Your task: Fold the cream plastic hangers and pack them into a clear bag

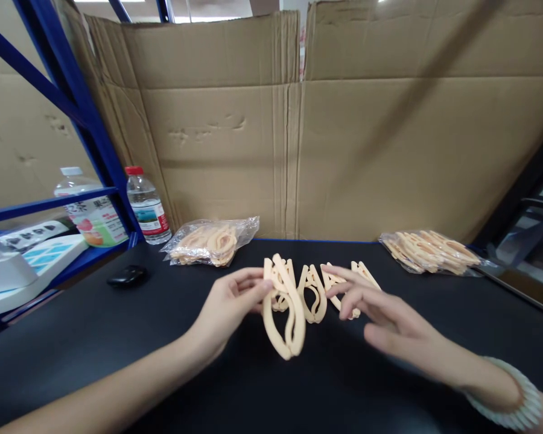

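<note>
Your right wrist, with its pale bracelet (pixel 511 401), sits nearest the lens. The right hand (pixel 380 316) is open and flat, its grip slack, holding nothing. Its fingers (pixel 350 286) lie on or just over the end clip (pixel 364 272) (contact unclear, the hand is blurred).

Left hand (pixel 228 304): grip closed, thumb and fingers pinching the upper end of the held clip (pixel 286 322), beige plastic. Its long axis runs near-vertical in frame, free end pointing down toward you, over the black worktop (pixel 117 337).

The loose clips (pixel 314 294) lie flat just right of the held one, between your two hands. The right hand is the nearer to them.

Behind, well apart: left bag (pixel 210 241) and right bag (pixel 432 250), both holding more clips.
</note>
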The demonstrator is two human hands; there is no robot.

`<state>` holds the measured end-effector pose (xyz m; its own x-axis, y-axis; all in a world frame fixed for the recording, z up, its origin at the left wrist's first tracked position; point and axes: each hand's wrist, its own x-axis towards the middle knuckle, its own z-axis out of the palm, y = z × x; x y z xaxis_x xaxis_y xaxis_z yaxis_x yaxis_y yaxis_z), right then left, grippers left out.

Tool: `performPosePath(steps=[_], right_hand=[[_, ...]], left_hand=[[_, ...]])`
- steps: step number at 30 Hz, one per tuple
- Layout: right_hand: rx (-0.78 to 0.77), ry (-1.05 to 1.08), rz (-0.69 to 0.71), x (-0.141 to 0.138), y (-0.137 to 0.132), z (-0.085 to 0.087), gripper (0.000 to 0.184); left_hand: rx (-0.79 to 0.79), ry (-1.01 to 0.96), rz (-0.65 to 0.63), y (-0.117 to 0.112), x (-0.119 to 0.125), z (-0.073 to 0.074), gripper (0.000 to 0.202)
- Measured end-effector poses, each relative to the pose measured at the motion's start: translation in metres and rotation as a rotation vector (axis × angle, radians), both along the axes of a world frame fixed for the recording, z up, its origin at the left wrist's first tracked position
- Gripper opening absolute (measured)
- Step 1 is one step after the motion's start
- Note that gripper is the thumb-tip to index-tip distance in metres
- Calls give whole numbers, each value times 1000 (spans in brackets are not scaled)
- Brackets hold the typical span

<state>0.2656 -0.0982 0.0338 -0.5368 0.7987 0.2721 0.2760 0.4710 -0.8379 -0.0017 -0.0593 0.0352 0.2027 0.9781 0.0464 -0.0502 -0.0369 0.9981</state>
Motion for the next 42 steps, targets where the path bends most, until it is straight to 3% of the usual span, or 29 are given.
performPosePath(steps=[5, 12, 17, 19, 21, 24, 30, 35, 42], right_hand=[[36, 206, -192, 19, 26, -6, 21], [37, 256, -376, 32, 43, -9, 26], [196, -38, -370, 33, 42, -6, 29], [290, -240, -320, 31, 37, -5, 32], [354, -442, -269, 28, 31, -6, 40], [389, -648, -205, 19, 21, -13, 57], [287, -729, -157, 1, 9, -29, 71], [228, -752, -154, -2, 11, -33, 73], [246, -752, -161, -1, 27, -32, 74]], left_hand=[[61, 233, 152, 41, -29, 7, 33], [75, 446, 102, 66, -40, -9, 37], [138, 542, 145, 61, -38, -16, 45], [250, 661, 180, 53, -34, -15, 42], [473, 881, 188, 40, -28, -15, 35], [727, 1047, 67, 17, -15, -19, 40], [773, 1239, -210, -10, -1, -37, 69], [767, 1297, -278, -7, -1, -42, 72], [730, 1317, -331, 11, 5, -35, 66]])
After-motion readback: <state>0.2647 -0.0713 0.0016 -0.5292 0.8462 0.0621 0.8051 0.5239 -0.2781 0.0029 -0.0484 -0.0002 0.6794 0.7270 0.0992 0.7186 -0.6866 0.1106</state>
